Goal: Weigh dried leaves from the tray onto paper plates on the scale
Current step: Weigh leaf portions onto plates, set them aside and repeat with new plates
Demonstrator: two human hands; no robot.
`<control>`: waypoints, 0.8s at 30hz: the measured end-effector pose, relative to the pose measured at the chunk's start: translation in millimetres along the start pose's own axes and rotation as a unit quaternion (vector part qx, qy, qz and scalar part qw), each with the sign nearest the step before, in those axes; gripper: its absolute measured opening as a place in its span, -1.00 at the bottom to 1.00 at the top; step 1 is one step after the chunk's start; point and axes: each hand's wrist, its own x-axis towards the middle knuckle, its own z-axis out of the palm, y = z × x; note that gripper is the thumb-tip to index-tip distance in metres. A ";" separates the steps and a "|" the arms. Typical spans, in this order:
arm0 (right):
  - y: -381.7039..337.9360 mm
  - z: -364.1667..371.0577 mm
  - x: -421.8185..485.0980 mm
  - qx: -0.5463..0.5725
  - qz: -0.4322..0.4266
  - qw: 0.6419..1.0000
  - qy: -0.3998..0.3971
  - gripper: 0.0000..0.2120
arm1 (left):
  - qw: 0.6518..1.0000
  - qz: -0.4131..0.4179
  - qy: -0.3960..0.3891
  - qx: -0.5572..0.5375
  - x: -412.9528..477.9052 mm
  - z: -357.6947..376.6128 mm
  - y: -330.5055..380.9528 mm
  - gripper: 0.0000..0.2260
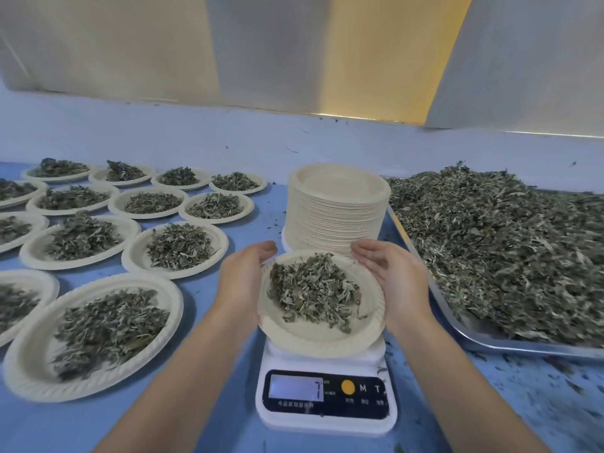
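White digital scale (327, 400) lies under a leaf-heaped cream paper plate (294, 335). Left hand (242, 276) grips its rim; right hand (392, 276) touches it, fingers straight.

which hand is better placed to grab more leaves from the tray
Right. The right hand is at the plate's right rim, beside the tray of dried leaves. The left hand would have to cross over the plate and scale.
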 end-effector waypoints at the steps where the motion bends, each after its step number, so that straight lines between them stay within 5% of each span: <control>1: -0.6 2.0 -0.7 0.001 -0.004 1.000 0.000 -0.76 | 1.000 -0.010 -0.008 -0.002 0.3 -1.9 2.1 -0.76; 16: 1.4 135.3 -4.8 -0.147 -0.053 0.981 -0.111 -0.75 | 0.999 -0.011 0.009 -0.031 41.4 -110.1 71.7 -0.72; 24: 26.4 226.5 -8.4 -0.180 0.131 0.948 -0.227 -0.86 | 0.984 0.049 0.119 -0.121 85.4 -188.6 113.9 -0.71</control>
